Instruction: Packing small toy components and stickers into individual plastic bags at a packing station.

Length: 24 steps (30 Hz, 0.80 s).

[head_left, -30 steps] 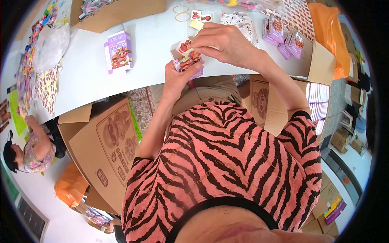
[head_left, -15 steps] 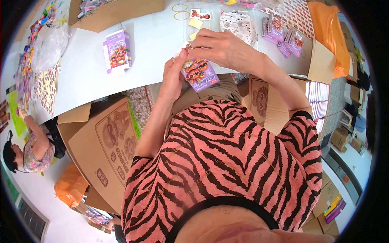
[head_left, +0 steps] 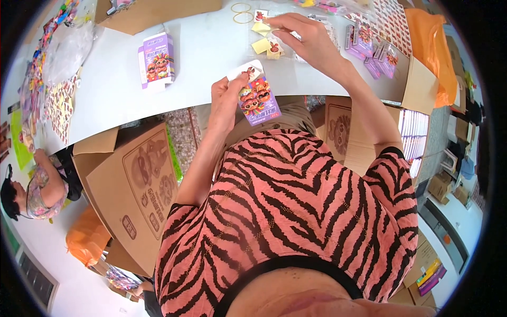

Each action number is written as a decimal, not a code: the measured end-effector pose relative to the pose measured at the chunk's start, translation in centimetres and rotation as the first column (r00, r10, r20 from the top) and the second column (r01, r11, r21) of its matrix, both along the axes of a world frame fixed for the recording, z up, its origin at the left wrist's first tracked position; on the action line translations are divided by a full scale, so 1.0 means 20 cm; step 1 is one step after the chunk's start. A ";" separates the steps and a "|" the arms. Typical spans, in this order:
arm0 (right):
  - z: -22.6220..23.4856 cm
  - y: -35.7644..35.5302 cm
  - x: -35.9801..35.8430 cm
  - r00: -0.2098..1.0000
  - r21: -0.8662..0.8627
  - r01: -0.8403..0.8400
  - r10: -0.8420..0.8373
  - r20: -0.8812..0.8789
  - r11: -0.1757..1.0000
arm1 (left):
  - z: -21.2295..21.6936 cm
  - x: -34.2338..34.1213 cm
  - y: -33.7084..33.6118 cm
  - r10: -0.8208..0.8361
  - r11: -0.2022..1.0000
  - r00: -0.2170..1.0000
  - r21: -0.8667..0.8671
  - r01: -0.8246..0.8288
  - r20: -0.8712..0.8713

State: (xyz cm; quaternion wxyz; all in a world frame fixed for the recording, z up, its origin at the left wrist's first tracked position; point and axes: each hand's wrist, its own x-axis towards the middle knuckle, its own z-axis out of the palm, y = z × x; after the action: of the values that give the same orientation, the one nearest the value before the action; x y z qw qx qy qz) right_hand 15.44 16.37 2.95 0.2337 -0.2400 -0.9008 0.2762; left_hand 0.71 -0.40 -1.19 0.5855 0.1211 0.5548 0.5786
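My left hand (head_left: 226,98) holds a small purple carton (head_left: 257,99) with cartoon faces, its white top flap open, just off the near edge of the white table (head_left: 206,53). My right hand (head_left: 309,39) reaches out over the table, fingertips on small yellow cards and stickers (head_left: 266,43) lying in a clear wrapper. Nothing is visibly gripped in the right hand. A second purple carton (head_left: 157,59) lies flat on the table to the left.
Two rubber bands (head_left: 242,12) lie beyond the cards. More purple packs (head_left: 364,42) sit at the right, by an orange bag (head_left: 430,47). Open brown cardboard boxes (head_left: 134,179) stand under the table. Another person (head_left: 37,185) sits at the lower left.
My right hand left the carton and reached forward to the small cards on the table. My left hand now holds the carton alone, lower and nearer my body.
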 end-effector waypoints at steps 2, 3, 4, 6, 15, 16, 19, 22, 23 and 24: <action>0.00 -0.03 -0.01 0.999 -0.042 0.038 -0.036 0.031 0.998 | 0.00 0.00 0.00 -0.025 0.999 1.000 0.026 0.024 0.007; 0.01 -0.06 -0.01 0.996 -0.081 0.073 -0.068 0.062 0.994 | 0.00 0.00 -0.01 -0.046 0.998 0.999 0.052 0.046 0.011; 0.03 -0.10 -0.01 0.996 -0.080 0.070 -0.065 0.061 0.994 | 0.01 0.00 -0.02 -0.043 0.998 0.999 0.053 0.042 0.009; 0.07 -0.17 0.00 0.997 -0.194 -0.077 0.079 0.004 0.978 | 0.01 0.01 -0.02 -0.118 0.992 0.993 0.052 0.118 -0.018; 0.04 -0.37 0.07 0.946 0.061 -0.320 0.315 0.081 0.945 | -0.04 0.01 -0.12 -0.174 0.983 0.985 0.054 0.174 0.003; 0.02 -0.39 0.07 0.954 0.072 -0.297 0.292 0.076 0.952 | -0.01 0.02 -0.13 -0.176 0.983 0.984 0.051 0.176 0.003; 0.02 -0.44 0.08 0.964 0.017 -0.260 0.258 0.067 0.966 | 0.07 0.04 -0.17 -0.202 0.949 0.975 0.230 0.218 -0.090; 0.01 -0.46 0.08 0.969 -0.073 -0.242 0.244 0.025 0.968 | 0.07 0.03 -0.20 -0.403 0.875 0.891 0.197 0.442 -0.208; 0.01 -0.46 0.09 0.970 -0.096 -0.241 0.241 -0.013 0.966 | 0.04 0.03 -0.22 -0.430 0.869 0.879 0.168 0.465 -0.206; 0.01 -0.47 0.09 0.970 -0.098 -0.242 0.242 -0.015 0.965 | 0.03 0.04 -0.23 -0.457 0.862 0.866 0.139 0.488 -0.203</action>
State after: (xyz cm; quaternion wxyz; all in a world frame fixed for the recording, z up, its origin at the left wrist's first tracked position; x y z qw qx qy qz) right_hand 17.28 7.07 3.23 0.1873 -0.1393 -0.9082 0.3474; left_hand 1.43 -5.04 -0.62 0.6482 0.3548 0.4975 0.4544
